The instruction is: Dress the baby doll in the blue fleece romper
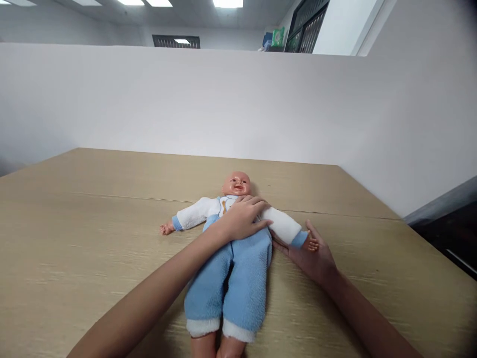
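Observation:
A baby doll (244, 263) lies on its back on the wooden table, head away from me, both arms spread. It wears a white top with blue cuffs and fuzzy blue trousers with white hems. Across its chest and the shoulder on the right lies my left hand (246, 217), fingers flat and thumb apart. My right hand (315, 261) is palm up beneath the doll's right-side arm (283, 226), with the thumb spread beyond the cuff. Most of its fingers are hidden under the sleeve. The doll's feet fall outside the view.
The wooden table (104, 219) stretches to a white partition wall (186, 99) at the back. A seam crosses the tabletop near the doll's chest. Past the right table edge is a dark object (450, 228). A green package (278, 37) shows above the partition.

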`<state>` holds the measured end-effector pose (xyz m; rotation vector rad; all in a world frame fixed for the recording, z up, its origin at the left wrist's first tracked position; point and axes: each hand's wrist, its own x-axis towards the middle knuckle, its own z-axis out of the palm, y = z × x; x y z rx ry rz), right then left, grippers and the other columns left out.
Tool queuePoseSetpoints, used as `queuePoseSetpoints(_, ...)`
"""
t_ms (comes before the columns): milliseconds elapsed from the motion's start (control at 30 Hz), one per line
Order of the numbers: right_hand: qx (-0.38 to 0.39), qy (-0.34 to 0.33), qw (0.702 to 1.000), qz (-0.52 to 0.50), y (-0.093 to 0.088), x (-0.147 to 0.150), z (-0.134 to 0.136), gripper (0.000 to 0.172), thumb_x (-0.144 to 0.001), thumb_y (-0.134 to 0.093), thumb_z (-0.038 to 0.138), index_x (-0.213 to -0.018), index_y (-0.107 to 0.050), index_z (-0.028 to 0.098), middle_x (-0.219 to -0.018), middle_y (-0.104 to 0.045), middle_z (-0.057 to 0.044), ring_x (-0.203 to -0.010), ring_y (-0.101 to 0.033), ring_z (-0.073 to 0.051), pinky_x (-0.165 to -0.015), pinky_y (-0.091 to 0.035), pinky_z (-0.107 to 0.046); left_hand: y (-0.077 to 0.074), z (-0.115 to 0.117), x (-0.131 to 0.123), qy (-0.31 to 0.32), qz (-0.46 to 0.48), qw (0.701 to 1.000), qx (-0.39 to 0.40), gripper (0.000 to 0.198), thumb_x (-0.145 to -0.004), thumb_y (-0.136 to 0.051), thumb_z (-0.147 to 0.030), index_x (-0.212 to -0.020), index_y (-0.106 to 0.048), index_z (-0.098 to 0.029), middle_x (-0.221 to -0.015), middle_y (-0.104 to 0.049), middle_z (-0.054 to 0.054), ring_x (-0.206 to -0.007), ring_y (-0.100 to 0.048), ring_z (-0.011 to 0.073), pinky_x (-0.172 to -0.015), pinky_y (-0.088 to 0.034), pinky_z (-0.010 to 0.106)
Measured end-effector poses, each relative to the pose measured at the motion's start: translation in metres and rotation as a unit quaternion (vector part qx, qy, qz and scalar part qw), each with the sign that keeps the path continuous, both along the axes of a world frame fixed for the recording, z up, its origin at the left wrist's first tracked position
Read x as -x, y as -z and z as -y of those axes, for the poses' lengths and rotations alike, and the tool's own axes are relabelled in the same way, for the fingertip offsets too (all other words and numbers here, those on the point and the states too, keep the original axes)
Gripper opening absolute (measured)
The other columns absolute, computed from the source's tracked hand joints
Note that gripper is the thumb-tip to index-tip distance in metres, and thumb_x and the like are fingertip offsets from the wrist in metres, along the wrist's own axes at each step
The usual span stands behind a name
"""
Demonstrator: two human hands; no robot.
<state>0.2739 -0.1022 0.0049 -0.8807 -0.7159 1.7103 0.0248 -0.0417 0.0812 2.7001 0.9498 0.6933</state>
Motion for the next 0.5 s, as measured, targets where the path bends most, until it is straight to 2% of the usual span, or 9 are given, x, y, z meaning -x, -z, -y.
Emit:
queuePoseSetpoints(67,0.042,0.022,0.999,-0.003,-0.005,-0.001,0.0,0.037,-0.103,-0.05,0.049,-0.116,-0.076,0.026,-0.132,-0.081,-0.009,-0.133,-0.07,-0.03,-0.12,-0.05,-0.061,0.0,0.004,0.02,-0.021,0.04,0.999,-0.017,0.033,-0.109,-0.058,-0.043,-0.131,-0.066,-0.02,-0.14,-0.07,0.011,-0.134,-0.061,0.029,-0.118,-0.043,0.046)
queuePoseSetpoints(133,0.067,0.04,0.997,0.0,-0.013,0.003,0.001,0.026,-0.099,-0.056,0.037,-0.098,-0.079,0.026,-0.121,-0.085,-0.007,-0.128,-0.074,-0.029,-0.118,-0.054,-0.054,0.004,0.006,0.047,-0.08,0.077,0.993,-0.031,0.025,-0.11,-0.053,-0.038,-0.122,-0.068,-0.023,-0.138,-0.069,0.009,-0.133,-0.06,0.0279,-0.116,-0.043,0.046)
queuePoseSetpoints(200,0.036,0.045,0.998,0.028,-0.022,0.008,0.002,0.017,-0.093,-0.064,0.033,-0.086,-0.078,0.026,-0.117,-0.086,-0.005,-0.127,-0.074,-0.027,-0.116,-0.057,-0.045,0.01,0.005,0.078,-0.165,0.102,0.98,-0.037,0.027,-0.109,-0.051,-0.04,-0.118,-0.068,-0.021,-0.136,-0.068,0.011,-0.129,-0.06,0.0296,-0.115,-0.043,0.048)
queuePoseSetpoints(267,-0.014,0.043,0.996,0.078,-0.029,0.013,0.001,0.011,-0.09,-0.072,0.033,-0.089,-0.08,0.026,-0.123,-0.085,-0.004,-0.13,-0.073,-0.026,-0.114,-0.057,-0.035,0.018,0.002,0.111,-0.259,0.093,0.961,-0.004,0.035,-0.106,-0.05,-0.045,-0.117,-0.068,-0.017,-0.133,-0.067,0.016,-0.128,-0.059,0.0338,-0.115,-0.042,0.051)
queuePoseSetpoints(333,-0.035,0.039,0.99,0.127,-0.033,0.017,-0.001,0.02,-0.091,-0.075,0.035,-0.107,-0.082,0.025,-0.134,-0.081,-0.005,-0.133,-0.071,-0.025,-0.111,-0.058,-0.03,0.025,0.0,0.138,-0.331,0.068,0.938,0.084,0.045,-0.103,-0.049,-0.052,-0.118,-0.068,-0.015,-0.132,-0.068,0.02,-0.127,-0.059,0.0375,-0.116,-0.042,0.053)
queuePoseSetpoints(400,-0.019,0.034,0.987,0.158,-0.035,0.023,-0.003,0.038,-0.091,-0.076,0.036,-0.127,-0.076,0.024,-0.141,-0.077,-0.006,-0.131,-0.073,-0.025,-0.103,-0.062,-0.028,0.029,0.001,0.154,-0.355,0.055,0.921,0.152,0.056,-0.102,-0.045,-0.061,-0.118,-0.069,-0.013,-0.128,-0.071,0.023,-0.121,-0.064,0.0402,-0.11,-0.046,0.054)
queuePoseSetpoints(500,0.005,0.025,0.985,0.172,-0.036,0.04,-0.004,0.056,-0.089,-0.079,0.036,-0.143,-0.066,0.025,-0.143,-0.076,-0.006,-0.12,-0.078,-0.025,-0.092,-0.066,-0.028,0.033,0.008,0.153,-0.355,0.055,0.909,0.213,0.07,-0.101,-0.039,-0.071,-0.121,-0.069,-0.01,-0.125,-0.075,0.026,-0.115,-0.07,0.0445,-0.102,-0.051,0.056)
